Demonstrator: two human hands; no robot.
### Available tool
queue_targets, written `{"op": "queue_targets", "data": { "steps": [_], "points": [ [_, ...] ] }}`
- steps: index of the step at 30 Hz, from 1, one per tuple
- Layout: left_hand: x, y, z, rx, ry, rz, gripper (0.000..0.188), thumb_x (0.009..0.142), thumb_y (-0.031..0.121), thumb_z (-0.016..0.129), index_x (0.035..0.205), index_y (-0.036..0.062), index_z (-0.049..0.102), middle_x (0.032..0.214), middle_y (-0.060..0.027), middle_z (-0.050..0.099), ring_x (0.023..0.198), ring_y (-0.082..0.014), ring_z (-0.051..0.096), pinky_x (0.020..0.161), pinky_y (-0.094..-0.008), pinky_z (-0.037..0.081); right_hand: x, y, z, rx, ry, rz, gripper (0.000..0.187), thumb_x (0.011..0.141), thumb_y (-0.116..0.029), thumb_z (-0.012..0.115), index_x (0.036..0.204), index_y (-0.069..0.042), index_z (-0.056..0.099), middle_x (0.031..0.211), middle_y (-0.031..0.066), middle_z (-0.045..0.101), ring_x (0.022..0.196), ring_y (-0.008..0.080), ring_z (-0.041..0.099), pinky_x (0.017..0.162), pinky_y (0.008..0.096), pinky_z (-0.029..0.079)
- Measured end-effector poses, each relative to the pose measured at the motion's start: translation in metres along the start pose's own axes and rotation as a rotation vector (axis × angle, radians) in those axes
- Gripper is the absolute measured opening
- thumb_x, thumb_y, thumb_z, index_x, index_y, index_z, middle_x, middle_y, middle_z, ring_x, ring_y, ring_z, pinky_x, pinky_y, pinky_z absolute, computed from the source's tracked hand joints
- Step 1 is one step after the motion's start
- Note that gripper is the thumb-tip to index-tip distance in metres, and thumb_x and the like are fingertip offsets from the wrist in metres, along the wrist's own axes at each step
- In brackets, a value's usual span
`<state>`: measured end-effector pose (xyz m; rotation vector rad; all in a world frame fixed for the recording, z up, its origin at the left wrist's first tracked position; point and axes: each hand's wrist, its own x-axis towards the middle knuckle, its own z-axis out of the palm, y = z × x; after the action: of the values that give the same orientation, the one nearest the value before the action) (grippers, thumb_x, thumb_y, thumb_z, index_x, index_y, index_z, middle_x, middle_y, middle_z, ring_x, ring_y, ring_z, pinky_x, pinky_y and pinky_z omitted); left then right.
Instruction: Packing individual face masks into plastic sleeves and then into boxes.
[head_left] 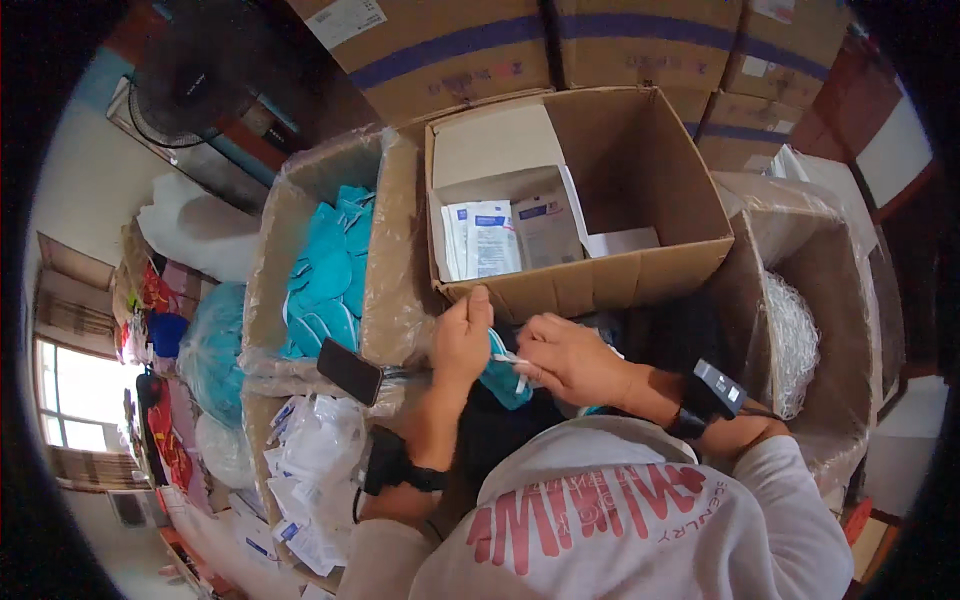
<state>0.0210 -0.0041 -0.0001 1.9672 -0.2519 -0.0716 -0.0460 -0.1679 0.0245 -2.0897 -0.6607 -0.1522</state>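
A teal face mask [508, 385] with a white edge hangs between my two hands, just below the near wall of the open carton [600, 288]. My left hand [463, 335] is closed, thumb up, at the mask's upper left edge. Pinched in my right hand [568, 358] is a thin white elastic strap [507, 357] that crosses the mask. The fingers hide part of both. Inside the carton, a smaller white box holds several white sealed packets [492, 238] with blue print.
Teal masks [325, 275] fill a plastic-lined box at left; a phone [350, 371] lies on its near edge. White packets [315, 470] are heaped below. A lined box at right holds white elastic straps [792, 345]. Cartons [640, 45] and a fan [195, 85] stand behind.
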Motion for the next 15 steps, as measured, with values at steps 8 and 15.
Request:
{"op": "queue_targets", "data": {
  "steps": [8, 15],
  "points": [
    [0.033, 0.015, 0.017, -0.155, 0.206, -0.086, 0.052, 0.093, 0.038, 0.034, 0.057, 0.002, 0.045, 0.051, -0.0012, 0.042, 0.05, -0.0121, 0.037, 0.047, -0.0312, 0.031, 0.04, -0.027, 0.009, 0.231, 0.08, -0.265, 0.021, 0.087, -0.014, 0.046, 0.072, 0.0, 0.047, 0.073, 0.0154, 0.048, 0.077, 0.0335, 0.048, 0.077, 0.0404, 0.038],
    [0.087, -0.009, -0.024, -0.373, 0.466, -0.118, 0.048, 0.094, 0.038, 0.033, 0.068, 0.0008, 0.051, 0.065, -0.0026, 0.05, 0.06, -0.0137, 0.044, 0.055, -0.03, 0.036, 0.044, -0.108, -0.041, -0.314, -0.749, -0.465, 0.018, 0.086, -0.016, 0.046, 0.077, -0.002, 0.052, 0.078, 0.0157, 0.052, 0.077, 0.0294, 0.051, 0.072, 0.0389, 0.041]
  ]
}}
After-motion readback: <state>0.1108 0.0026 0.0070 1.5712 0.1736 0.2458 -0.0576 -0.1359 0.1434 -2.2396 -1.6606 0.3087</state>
